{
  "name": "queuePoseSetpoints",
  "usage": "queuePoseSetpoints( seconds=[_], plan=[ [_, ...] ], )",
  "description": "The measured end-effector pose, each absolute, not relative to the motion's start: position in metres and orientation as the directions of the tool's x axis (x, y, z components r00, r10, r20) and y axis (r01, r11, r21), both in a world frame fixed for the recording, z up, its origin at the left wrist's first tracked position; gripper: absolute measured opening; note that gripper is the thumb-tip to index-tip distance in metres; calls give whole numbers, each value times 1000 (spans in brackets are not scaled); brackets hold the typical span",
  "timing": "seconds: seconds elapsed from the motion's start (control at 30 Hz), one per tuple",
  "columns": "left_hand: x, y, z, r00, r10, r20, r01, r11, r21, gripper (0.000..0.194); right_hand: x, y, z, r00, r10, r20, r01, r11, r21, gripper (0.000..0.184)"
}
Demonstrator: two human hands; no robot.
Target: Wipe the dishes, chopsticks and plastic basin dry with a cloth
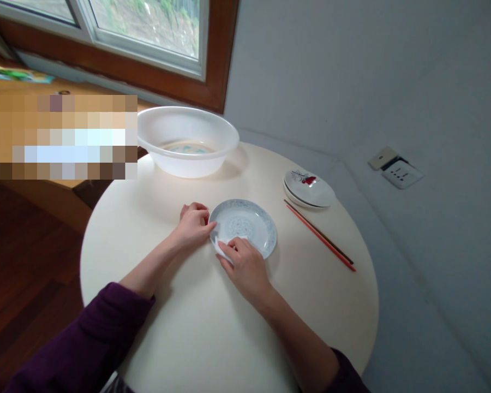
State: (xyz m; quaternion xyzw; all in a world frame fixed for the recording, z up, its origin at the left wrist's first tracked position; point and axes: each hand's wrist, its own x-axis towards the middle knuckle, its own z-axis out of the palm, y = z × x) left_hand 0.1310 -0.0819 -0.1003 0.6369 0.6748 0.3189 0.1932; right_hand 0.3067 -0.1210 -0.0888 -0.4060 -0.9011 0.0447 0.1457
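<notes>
A pale plate with a blue-grey patterned rim and centre lies in the middle of the round table. My left hand grips its left edge, thumb over the rim and fingers at the side. In my right hand is a white tissue, bunched under the fingers and pressed on the plate's near rim. The fingers cover part of the tissue and of that rim.
A white plastic basin stands at the back left of the cream table. Two stacked plates, the upper with a red flower, lie back right. A pair of chopsticks rests nearby. A wall socket is at right.
</notes>
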Motion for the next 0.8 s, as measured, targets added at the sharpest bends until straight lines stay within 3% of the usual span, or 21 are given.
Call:
queuePoseSetpoints(
  seconds=[0.3, 0.8],
  plan=[
    [133, -82, -101, -116, 983, 142, 761, -4, 649, 21, 306, -121, -87, -636, 748, 191, 731, 663, -161, 26],
    [120, -75, -104, -350, 896, 272, 730, 79, 679, 22, 308, -121, -86, -707, 676, 207, 650, 737, -186, 26]
  ],
)
